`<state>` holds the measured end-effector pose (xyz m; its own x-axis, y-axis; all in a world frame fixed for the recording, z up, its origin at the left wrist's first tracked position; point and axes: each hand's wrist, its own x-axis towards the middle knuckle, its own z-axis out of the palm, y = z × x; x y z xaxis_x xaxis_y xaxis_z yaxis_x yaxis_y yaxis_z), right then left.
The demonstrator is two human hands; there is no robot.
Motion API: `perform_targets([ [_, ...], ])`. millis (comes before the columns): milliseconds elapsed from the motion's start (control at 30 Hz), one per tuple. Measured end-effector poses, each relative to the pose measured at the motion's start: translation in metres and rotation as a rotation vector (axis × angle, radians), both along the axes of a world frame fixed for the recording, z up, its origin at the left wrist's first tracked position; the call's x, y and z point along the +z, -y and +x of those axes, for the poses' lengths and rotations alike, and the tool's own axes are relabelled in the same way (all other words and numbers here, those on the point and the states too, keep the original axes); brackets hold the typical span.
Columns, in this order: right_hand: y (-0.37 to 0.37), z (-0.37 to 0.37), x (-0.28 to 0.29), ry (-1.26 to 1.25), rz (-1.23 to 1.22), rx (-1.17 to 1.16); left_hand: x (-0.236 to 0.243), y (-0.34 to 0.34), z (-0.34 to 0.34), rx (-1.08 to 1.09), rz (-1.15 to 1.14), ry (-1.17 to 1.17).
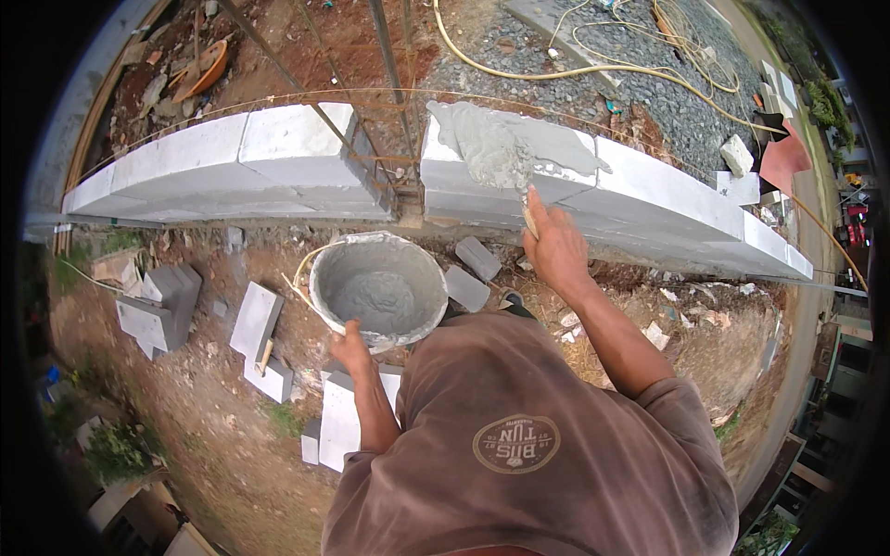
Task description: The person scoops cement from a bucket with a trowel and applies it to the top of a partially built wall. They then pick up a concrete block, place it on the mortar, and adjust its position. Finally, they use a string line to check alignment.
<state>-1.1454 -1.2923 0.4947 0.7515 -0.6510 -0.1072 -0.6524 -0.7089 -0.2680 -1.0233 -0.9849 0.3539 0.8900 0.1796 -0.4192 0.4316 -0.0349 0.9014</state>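
My left hand (350, 352) grips the near rim of a mortar-smeared bucket (371, 246), thumb over the edge. Grey wet mortar (380, 301) lies inside it. My right hand (558, 246) is closed around the handle of a trowel (529, 218); wet mortar hides its blade. The trowel rests at the near edge of a grey mortar layer (482, 134) spread over the top of the right-hand white block wall (667, 176). That layer starts at the wall's left end and thins to the right. The bucket hangs at my left, on the near side of the wall.
Steel bars (382, 46) stand in a gap between the right wall and the left wall section (297, 139). A string runs along the far side. Loose blocks (260, 320) lie on the dirt at left. A hose (556, 74) crosses the gravel beyond; an orange basin (202, 72) sits far left.
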Motion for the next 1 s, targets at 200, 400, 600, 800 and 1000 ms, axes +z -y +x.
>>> perform_targets([
  [200, 0.023, -0.072, 0.002, 0.035, -0.069, -0.207, -0.016, -0.009, -0.002, 0.002, 0.085, -0.053],
  [400, 0.029, -0.123, -0.041, 0.302, -0.036, -0.277, -0.004, -0.004, -0.004, 0.003, 0.087, -0.108],
  [600, -0.013, -0.070, -0.064, 0.420, 0.234, -0.188, -0.009, -0.001, -0.004, -0.084, 0.090, -0.059],
  [800, -0.047, -0.044, -0.064, 0.389, 0.284, 0.095, -0.011, 0.006, -0.006, -0.103, 0.041, -0.027],
  [1000, -0.021, 0.005, -0.086, 0.438, 0.080, 0.060, 0.007, 0.021, -0.014, -0.126, 0.003, -0.090],
])
